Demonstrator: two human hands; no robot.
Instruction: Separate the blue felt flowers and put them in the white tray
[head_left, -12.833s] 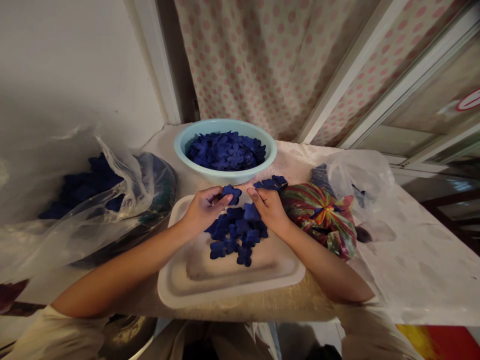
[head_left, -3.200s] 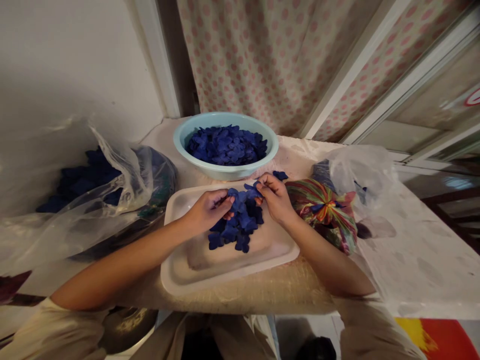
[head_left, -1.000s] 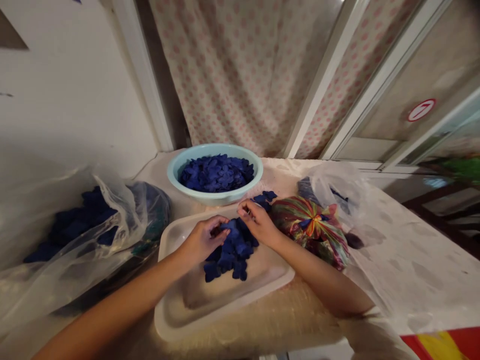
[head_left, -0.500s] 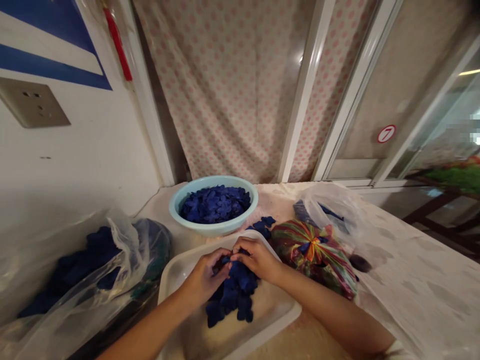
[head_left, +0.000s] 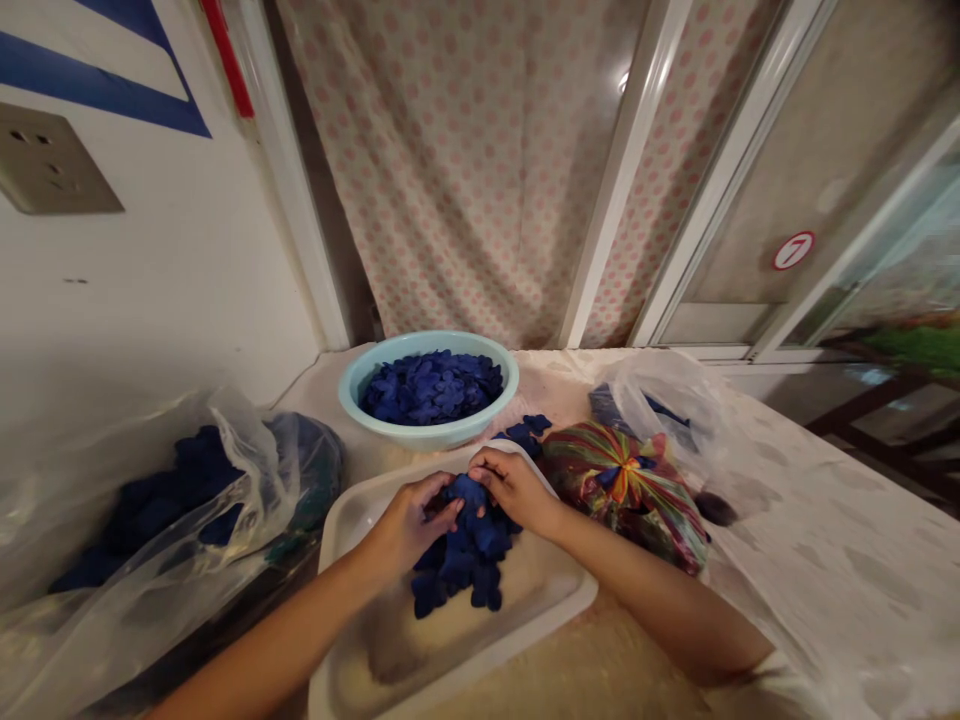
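Observation:
Above a white tray, both hands are at one dark-blue flower-shaped piece, which looks like cloth. My left hand pinches its left side between thumb and fingers. On the other side, my right hand has its thumb and bent fingers closed at the upper right edge of the piece. Directly under the hands lies a loose pile of similar blue flower pieces in the tray. Parts of the pile are hidden by the fingers.
Behind the tray stands a light-blue basin full of blue flower pieces. A clear plastic bag with more lies at left. To the right are a striped tied bag, another clear bag and loose flower pieces.
My fingers have spread a little apart, and more of the blue flower piece shows between them. The view has tilted slightly downward.

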